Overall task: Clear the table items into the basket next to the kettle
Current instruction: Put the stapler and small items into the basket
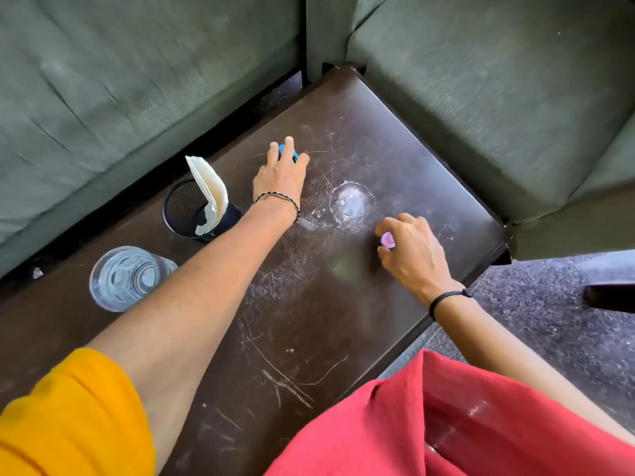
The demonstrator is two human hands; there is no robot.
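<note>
On the table (343, 321), left hand (280, 173) grips a blue item (287, 153); right hand (409, 250) pinches a pink one (387, 239).

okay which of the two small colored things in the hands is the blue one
The small blue item, under the left hand at the table's far side. The right hand holds the pink item, closer to the near edge.

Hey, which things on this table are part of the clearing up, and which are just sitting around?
Part of the job:
blue item under the left hand
pink item in the right hand
mesh basket

Just there:
glass
napkin in the basket
sofa cushions
</note>
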